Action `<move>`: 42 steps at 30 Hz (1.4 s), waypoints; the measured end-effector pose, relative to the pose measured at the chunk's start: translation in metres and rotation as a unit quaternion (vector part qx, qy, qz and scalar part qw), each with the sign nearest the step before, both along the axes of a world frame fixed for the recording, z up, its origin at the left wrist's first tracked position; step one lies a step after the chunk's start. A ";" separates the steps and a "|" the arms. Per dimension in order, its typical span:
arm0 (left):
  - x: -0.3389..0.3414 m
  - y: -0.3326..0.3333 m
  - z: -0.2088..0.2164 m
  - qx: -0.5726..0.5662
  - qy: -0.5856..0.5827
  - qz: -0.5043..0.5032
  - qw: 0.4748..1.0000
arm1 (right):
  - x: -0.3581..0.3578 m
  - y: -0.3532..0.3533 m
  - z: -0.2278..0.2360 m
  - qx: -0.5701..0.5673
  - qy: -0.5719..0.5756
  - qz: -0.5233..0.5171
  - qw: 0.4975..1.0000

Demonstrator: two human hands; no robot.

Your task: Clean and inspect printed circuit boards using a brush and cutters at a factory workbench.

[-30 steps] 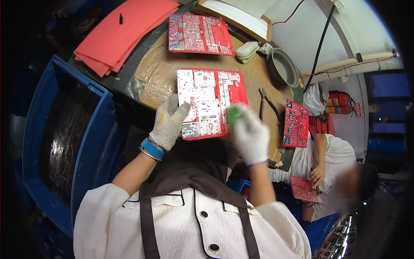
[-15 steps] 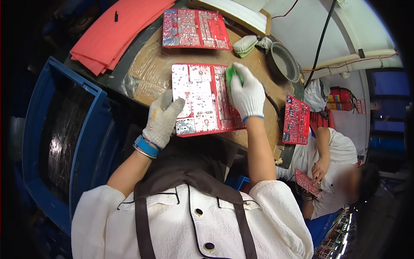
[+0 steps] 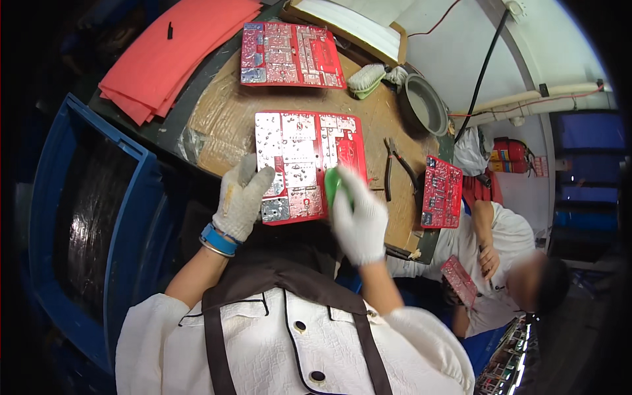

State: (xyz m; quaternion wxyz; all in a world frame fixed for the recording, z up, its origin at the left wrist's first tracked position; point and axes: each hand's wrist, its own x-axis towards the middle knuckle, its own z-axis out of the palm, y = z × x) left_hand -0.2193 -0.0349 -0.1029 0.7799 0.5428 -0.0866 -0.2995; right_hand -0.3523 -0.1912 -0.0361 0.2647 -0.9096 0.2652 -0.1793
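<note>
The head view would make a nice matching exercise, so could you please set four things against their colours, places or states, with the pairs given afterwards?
Things:
1. bowl
2. left hand
3. pliers
4. right hand

Descriptions:
A. gloved, at the left edge of the near board
B. lying with handles spread
C. gloved, holding a green thing
D. grey and round

Pairs: 1-D; 2-A; 3-B; 4-C.
</note>
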 end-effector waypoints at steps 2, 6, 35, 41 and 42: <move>-0.001 0.003 0.002 0.012 -0.037 -0.018 0.999 | -0.007 0.011 -0.005 -0.019 -0.026 -0.017 0.999; 0.005 -0.006 0.019 0.026 -0.002 -0.053 0.998 | 0.093 -0.082 0.003 -0.102 0.019 -0.093 0.990; 0.004 -0.004 -0.004 -0.001 -0.007 -0.018 1.000 | 0.092 -0.020 0.004 -0.089 0.078 0.074 0.990; 0.004 0.000 0.004 0.020 -0.020 -0.044 0.999 | 0.076 -0.150 0.007 -0.169 0.166 -0.069 0.969; 0.006 0.002 -0.002 0.020 -0.018 -0.038 0.999 | 0.070 -0.152 0.011 -0.173 0.145 -0.062 0.972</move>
